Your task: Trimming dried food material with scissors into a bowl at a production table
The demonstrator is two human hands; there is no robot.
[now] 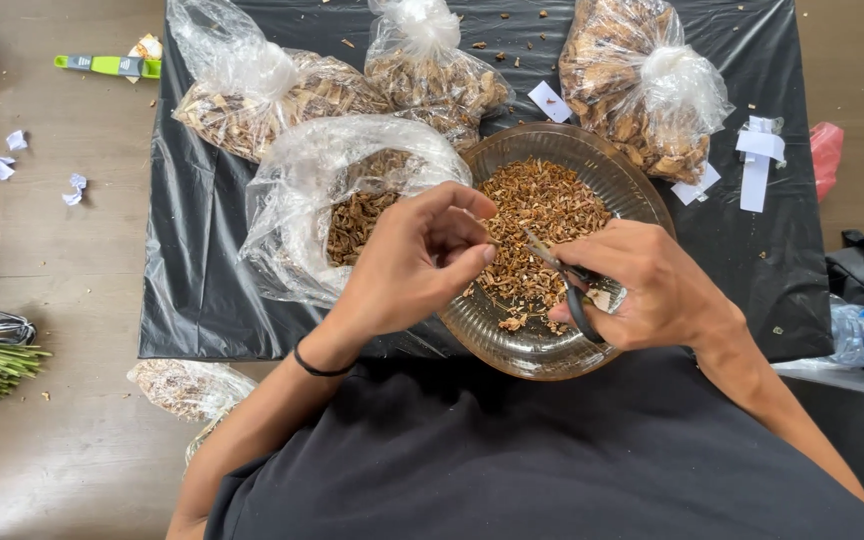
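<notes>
Left hand: fingertips pinched together on a small dried piece, over the glass bowl.
Right hand: closed around black-handled scissors, blades pointing at the pinched piece.
Glass bowl: near front edge of the black sheet, holding cut brown bits.
Open bag: touching the bowl's left rim.
Tied bags: along the sheet's rear edge.

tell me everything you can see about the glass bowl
The glass bowl is round, clear and brownish-tinted, with ribbed walls. It sits upright on the black plastic sheet, at its near edge, partly filled with small dried brown pieces. An open clear bag presses against its left rim. The left hand pinches a piece over it; the right hand holds scissors above its contents.
</notes>
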